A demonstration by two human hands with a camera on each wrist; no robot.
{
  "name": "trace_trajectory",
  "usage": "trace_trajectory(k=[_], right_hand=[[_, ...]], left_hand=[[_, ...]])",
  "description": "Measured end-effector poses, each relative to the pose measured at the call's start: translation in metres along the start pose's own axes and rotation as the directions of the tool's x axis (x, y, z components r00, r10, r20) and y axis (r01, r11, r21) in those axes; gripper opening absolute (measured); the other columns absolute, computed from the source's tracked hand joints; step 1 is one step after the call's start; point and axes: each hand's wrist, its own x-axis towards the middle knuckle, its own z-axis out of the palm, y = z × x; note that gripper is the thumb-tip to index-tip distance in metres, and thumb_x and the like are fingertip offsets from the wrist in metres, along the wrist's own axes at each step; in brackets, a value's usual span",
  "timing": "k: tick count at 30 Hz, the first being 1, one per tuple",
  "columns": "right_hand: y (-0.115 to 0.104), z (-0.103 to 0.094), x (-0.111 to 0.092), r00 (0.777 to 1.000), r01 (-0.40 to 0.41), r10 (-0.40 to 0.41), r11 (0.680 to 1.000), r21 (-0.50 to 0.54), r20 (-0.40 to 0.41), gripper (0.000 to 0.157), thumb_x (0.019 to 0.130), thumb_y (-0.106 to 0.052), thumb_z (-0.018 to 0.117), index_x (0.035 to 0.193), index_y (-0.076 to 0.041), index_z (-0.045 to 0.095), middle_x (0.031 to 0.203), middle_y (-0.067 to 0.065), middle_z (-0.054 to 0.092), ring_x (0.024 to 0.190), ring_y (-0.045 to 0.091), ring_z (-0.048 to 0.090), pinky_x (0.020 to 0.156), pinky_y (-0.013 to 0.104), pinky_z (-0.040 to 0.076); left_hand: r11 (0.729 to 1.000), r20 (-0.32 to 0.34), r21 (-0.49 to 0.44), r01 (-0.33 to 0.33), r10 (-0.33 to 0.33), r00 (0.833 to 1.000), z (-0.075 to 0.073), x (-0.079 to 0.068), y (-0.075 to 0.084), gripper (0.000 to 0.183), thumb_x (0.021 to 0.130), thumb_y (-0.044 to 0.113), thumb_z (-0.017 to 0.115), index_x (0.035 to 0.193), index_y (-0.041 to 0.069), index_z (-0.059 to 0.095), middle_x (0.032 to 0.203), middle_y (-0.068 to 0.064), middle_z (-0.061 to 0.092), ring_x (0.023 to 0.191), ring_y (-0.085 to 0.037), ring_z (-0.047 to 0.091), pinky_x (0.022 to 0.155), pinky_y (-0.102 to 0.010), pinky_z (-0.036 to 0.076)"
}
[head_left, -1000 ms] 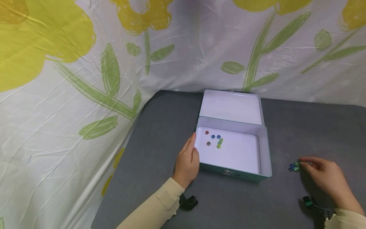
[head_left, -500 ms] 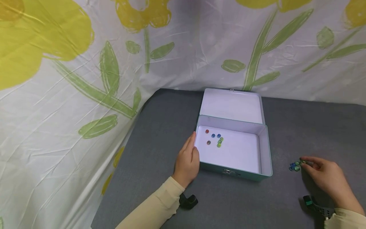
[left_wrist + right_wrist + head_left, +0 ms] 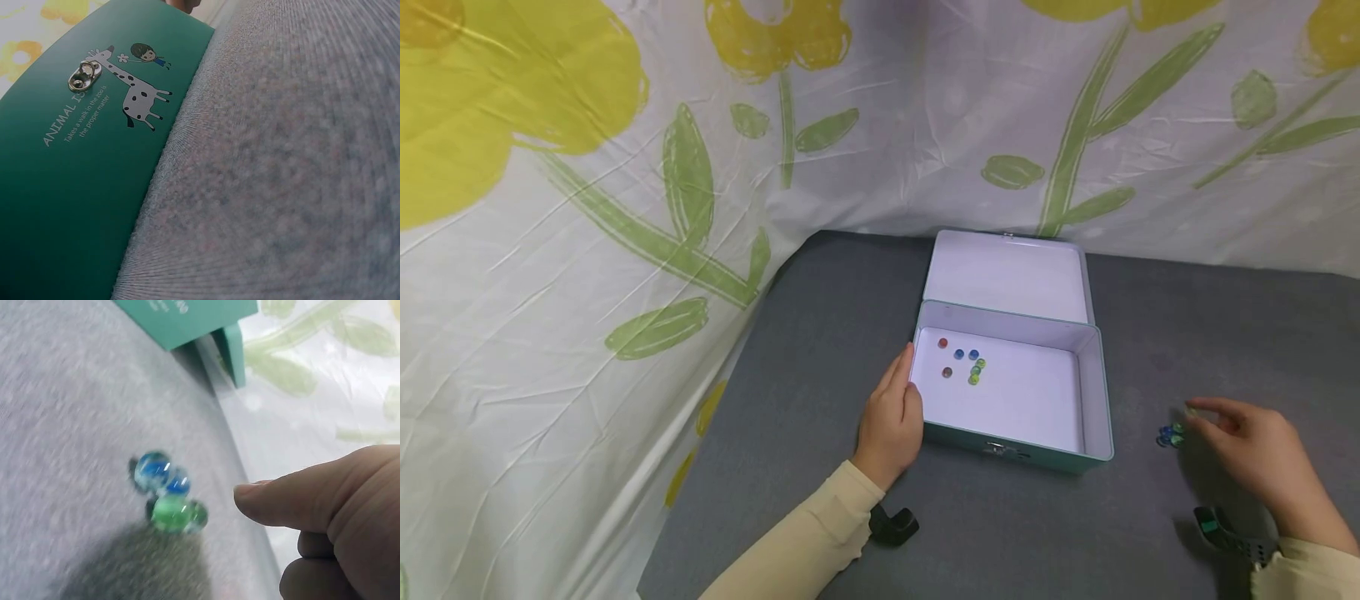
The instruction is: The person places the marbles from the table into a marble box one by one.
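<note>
In my head feed the right hand (image 3: pixel 1255 446) has thumb and forefinger nearly together at the tips, and a yellow-green marble (image 3: pixel 1190 411) looks pinched between them, mostly hidden. The right wrist view gives me the thumb but not that marble. Just left of those fingertips a marble cluster (image 3: pixel 1170 435) of at least 4, blue and green, sits on the gray cloth (image 3: pixel 820 350); whether they all touch I can't tell. The left hand (image 3: pixel 891 425) lies with fingers straight against the box's left side. To its right, on the white floor of the box (image 3: pixel 1037 400), I count 7 scattered marbles (image 3: pixel 973 355). The lid (image 3: pixel 1007 275) is folded back beyond.

I judge the marbles to be glass: light for the hand, hard, smooth and slippery, quick to roll and likely to squirt from an off-center pinch. I'd take each across its widest part, 2 soft pads directly opposite, with little force, coming in from the cluster's outer edge nearest the right hand. The box I read as thin, stiff tin, light enough to slide, so flat fingers along its side wall make a sensible brace.
</note>
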Motion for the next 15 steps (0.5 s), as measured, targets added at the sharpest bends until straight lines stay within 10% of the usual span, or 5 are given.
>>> trace_trajectory(k=[15], right_hand=[[-0.041, -0.020, 0.013, 0.991, 0.135, -0.135, 0.991, 0.015, -0.004, 0.038, 0.107, -0.025, 0.063, 0.130, 0.005, 0.069, 0.053, 0.001, 0.038, 0.044, 0.013, 0.028, 0.043, 0.032, 0.028]], left_hand=[[1.000, -0.006, 0.011, -0.008, 0.008, 1.000, 0.001, 0.000, -0.002, 0.053, 0.106, 0.004, 0.041, 0.159, -0.005, 0.039, 0.162, -0.019, 0.045, 0.148, -0.025, 0.046, 0.115, -0.050, 0.042]])
